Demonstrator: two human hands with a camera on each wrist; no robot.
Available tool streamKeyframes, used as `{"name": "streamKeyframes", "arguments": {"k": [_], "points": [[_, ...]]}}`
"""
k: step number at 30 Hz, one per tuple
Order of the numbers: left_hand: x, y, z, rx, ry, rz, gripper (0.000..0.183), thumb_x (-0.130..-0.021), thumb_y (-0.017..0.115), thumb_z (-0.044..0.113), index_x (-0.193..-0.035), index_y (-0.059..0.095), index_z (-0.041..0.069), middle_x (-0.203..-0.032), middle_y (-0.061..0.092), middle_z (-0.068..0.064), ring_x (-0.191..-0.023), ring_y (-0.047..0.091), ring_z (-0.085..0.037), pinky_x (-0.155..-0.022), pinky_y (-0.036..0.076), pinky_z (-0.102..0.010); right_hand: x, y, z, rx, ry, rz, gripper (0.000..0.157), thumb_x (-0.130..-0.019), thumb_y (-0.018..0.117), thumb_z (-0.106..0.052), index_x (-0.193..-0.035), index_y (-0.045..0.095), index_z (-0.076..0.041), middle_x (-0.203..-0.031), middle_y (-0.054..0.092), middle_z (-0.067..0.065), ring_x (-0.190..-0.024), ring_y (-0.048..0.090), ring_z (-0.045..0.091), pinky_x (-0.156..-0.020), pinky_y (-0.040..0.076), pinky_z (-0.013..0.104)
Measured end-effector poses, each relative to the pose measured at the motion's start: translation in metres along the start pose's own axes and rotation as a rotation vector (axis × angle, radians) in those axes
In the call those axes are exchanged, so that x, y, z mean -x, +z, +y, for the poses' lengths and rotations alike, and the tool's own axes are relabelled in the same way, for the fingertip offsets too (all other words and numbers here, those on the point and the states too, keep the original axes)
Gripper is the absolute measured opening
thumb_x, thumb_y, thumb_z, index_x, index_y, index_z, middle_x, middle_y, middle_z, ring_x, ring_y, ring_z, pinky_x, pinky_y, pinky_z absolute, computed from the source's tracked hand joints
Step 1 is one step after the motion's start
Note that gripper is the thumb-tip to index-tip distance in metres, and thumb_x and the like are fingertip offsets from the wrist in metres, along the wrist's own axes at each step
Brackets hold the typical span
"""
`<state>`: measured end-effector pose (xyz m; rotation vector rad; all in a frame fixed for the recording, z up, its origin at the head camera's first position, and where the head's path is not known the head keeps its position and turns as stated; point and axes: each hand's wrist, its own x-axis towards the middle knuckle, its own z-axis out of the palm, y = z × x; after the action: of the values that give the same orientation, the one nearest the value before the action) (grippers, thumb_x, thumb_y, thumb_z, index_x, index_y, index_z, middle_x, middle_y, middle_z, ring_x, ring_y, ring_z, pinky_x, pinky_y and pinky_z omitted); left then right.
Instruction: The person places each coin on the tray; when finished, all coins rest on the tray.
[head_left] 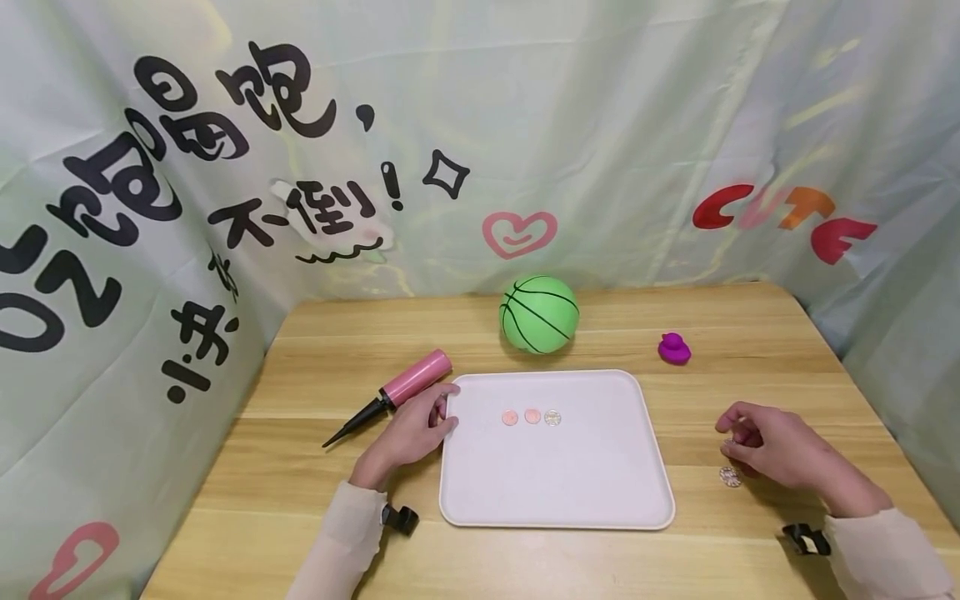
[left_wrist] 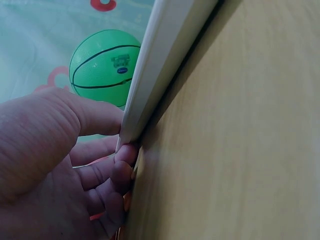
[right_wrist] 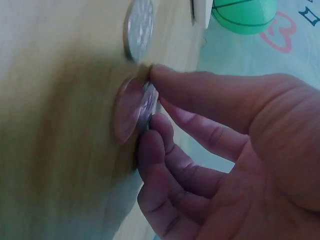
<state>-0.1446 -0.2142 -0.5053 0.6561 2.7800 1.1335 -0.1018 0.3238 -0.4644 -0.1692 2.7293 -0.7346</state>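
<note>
My left hand (head_left: pixel 408 429) grips the white tray (head_left: pixel 555 487) by its upper left edge, thumb over the rim and fingertips at its underside in the left wrist view. On the tray lie two copper-coloured coins (head_left: pixel 510 417) and a silver coin (head_left: pixel 552 417) in a row. Right of the tray, my right hand (head_left: pixel 780 446) is low over the table, pinching a silver coin (right_wrist: pixel 146 106) between thumb and fingers. A copper-coloured coin (right_wrist: pixel 126 112) overlaps it in the right wrist view. Another silver coin (head_left: pixel 729 477) lies on the table just below the thumb.
Behind the tray sits a green ball (head_left: pixel 540 315) with black lines. A purple rubber duck (head_left: pixel 674 349) stands at the back right. The pink and black hand pump (head_left: pixel 408 383) lies left of the tray, near my left hand. A printed curtain (head_left: pixel 600 125) closes off the table's back and sides.
</note>
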Motion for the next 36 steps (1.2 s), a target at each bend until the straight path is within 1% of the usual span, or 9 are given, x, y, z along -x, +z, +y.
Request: {"name": "streamKeyframes", "arguments": {"k": [1, 4, 6, 9, 12, 17, 22, 30, 36], "points": [[0.000, -0.002, 0.005, 0.005, -0.024, -0.004, 0.045, -0.103, 0.075, 0.016, -0.144, 0.061, 0.004, -0.095, 0.057, 0.000, -0.077, 0.052, -0.010, -0.067, 0.044, -0.023, 0.000, 0.001, -0.001, 0.002, 0.000, -0.004, 0.020, -0.098, 0.078, -0.005, -0.114, 0.066, -0.001, -0.089, 0.064, 0.003, -0.078, 0.057, 0.018, -0.063, 0.047, 0.026], [-0.001, -0.002, 0.007, -0.010, -0.076, -0.024, 0.046, -0.103, 0.074, 0.014, -0.146, 0.060, 0.006, -0.096, 0.057, 0.000, -0.078, 0.052, -0.010, -0.069, 0.043, -0.023, -0.001, 0.000, -0.003, 0.005, -0.013, -0.011, 0.020, -0.099, 0.075, -0.005, -0.117, 0.067, -0.002, -0.092, 0.066, 0.003, -0.080, 0.059, 0.018, -0.065, 0.049, 0.026], [-0.001, -0.003, 0.011, -0.013, -0.120, -0.039, 0.048, -0.103, 0.075, 0.012, -0.148, 0.060, 0.007, -0.097, 0.058, 0.000, -0.079, 0.052, -0.011, -0.071, 0.043, -0.023, 0.001, -0.002, -0.003, 0.027, -0.041, 0.006, 0.019, -0.099, 0.076, -0.005, -0.116, 0.068, -0.003, -0.095, 0.067, 0.002, -0.083, 0.058, 0.015, -0.068, 0.049, 0.025], [-0.002, -0.003, 0.014, -0.027, -0.151, -0.054, 0.048, -0.103, 0.074, 0.012, -0.149, 0.059, 0.008, -0.098, 0.058, 0.000, -0.080, 0.052, -0.011, -0.072, 0.043, -0.022, 0.006, -0.007, 0.000, 0.038, -0.080, 0.019, 0.018, -0.097, 0.075, -0.001, -0.115, 0.070, -0.004, -0.097, 0.068, 0.001, -0.083, 0.058, 0.009, -0.070, 0.051, 0.025], [-0.003, -0.003, 0.016, -0.028, -0.156, -0.049, 0.048, -0.103, 0.074, 0.012, -0.149, 0.059, 0.009, -0.098, 0.058, 0.000, -0.080, 0.052, -0.011, -0.072, 0.043, -0.022, 0.012, -0.014, 0.005, 0.034, -0.091, -0.001, 0.022, -0.094, 0.076, 0.003, -0.114, 0.071, -0.005, -0.098, 0.067, 0.001, -0.083, 0.057, 0.005, -0.071, 0.052, 0.024], [-0.003, -0.004, 0.016, -0.012, -0.167, -0.046, 0.048, -0.103, 0.075, 0.012, -0.149, 0.060, 0.009, -0.097, 0.058, 0.001, -0.080, 0.053, -0.012, -0.072, 0.043, -0.023, 0.023, -0.018, 0.015, 0.045, -0.094, -0.048, 0.032, -0.086, 0.086, 0.000, -0.113, 0.070, -0.005, -0.101, 0.069, 0.000, -0.086, 0.056, -0.002, -0.073, 0.053, 0.023], [-0.003, -0.003, 0.015, -0.013, -0.172, -0.043, 0.049, -0.103, 0.075, 0.012, -0.149, 0.060, 0.009, -0.097, 0.058, 0.001, -0.081, 0.053, -0.012, -0.072, 0.043, -0.023, 0.028, -0.013, 0.022, 0.064, -0.116, -0.020, 0.040, -0.080, 0.093, -0.005, -0.112, 0.071, -0.005, -0.100, 0.068, -0.001, -0.085, 0.053, -0.007, -0.074, 0.053, 0.024], [-0.003, -0.002, 0.016, -0.008, -0.165, -0.043, 0.049, -0.103, 0.075, 0.011, -0.149, 0.060, 0.008, -0.096, 0.057, 0.001, -0.081, 0.052, -0.012, -0.072, 0.042, -0.023, 0.029, -0.005, 0.020, 0.055, -0.080, -0.016, 0.038, -0.082, 0.093, -0.007, -0.112, 0.070, -0.003, -0.096, 0.066, -0.002, -0.081, 0.051, -0.004, -0.071, 0.050, 0.024], [-0.003, -0.002, 0.016, -0.008, -0.166, -0.042, 0.049, -0.102, 0.075, 0.011, -0.149, 0.060, 0.009, -0.096, 0.057, 0.001, -0.081, 0.052, -0.012, -0.072, 0.042, -0.023, 0.026, 0.000, 0.014, 0.068, -0.087, 0.052, 0.031, -0.085, 0.091, -0.008, -0.109, 0.071, -0.003, -0.093, 0.068, -0.002, -0.077, 0.052, -0.005, -0.068, 0.050, 0.025]]}}
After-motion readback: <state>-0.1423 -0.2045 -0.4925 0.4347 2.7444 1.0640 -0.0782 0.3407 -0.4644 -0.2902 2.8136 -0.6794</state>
